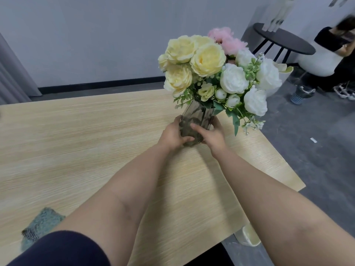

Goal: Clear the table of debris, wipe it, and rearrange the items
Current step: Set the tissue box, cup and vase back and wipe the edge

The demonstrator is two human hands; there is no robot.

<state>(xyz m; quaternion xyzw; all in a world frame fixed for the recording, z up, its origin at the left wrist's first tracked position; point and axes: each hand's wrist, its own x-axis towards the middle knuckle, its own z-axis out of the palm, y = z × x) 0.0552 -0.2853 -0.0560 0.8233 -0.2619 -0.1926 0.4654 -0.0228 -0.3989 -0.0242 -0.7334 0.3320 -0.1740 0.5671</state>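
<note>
Both hands, left hand [173, 134] and right hand [212, 134], wrap their fingers round the glass vase [194, 121] — best kept low, upright, well inside the counter [76, 135] edge, because the flowers [215, 70] look top-heavy.

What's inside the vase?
The vase holds stems of yellow, white and pink flowers. Its smoky glass and the left hand and right hand gripping it hide the lower inside; water cannot be told.

No legible text, label, brand, number or sign on anything in view.
</note>
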